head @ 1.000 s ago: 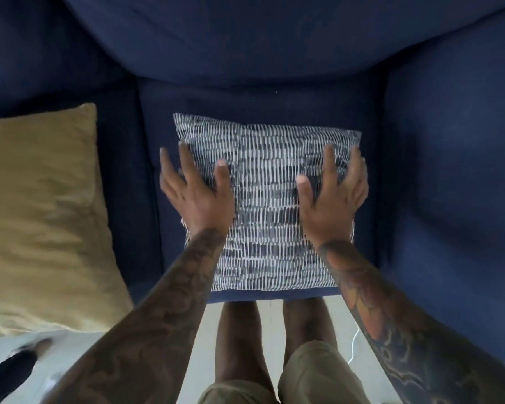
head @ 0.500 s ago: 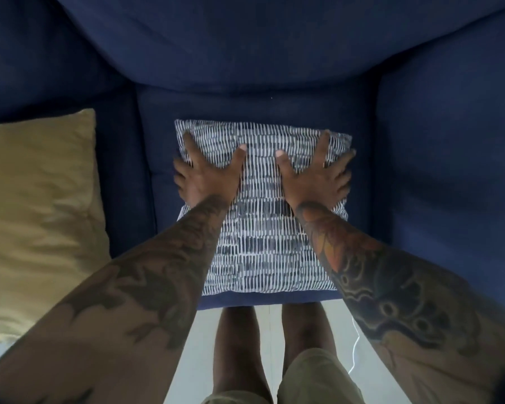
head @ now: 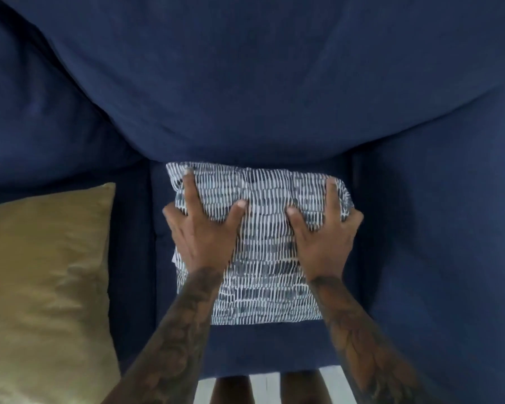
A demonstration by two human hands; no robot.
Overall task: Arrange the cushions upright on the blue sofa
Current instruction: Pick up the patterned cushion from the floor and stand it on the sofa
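While both hands grip it, patterned cushion [head: 263, 258] apparently meets backrest [head: 260, 97].

Pale floor [head: 264, 387] below the seat edge — dim, soft light.

I see the patterned cushion [head: 263, 258] filling most of the seat, its far edge tight against the sofa back [head: 260, 83]. The armrest [head: 449, 243] walls off the right. Left, a narrow strip of bare seat (dark, hard to judge) separates it from the gold cushion [head: 41, 287].
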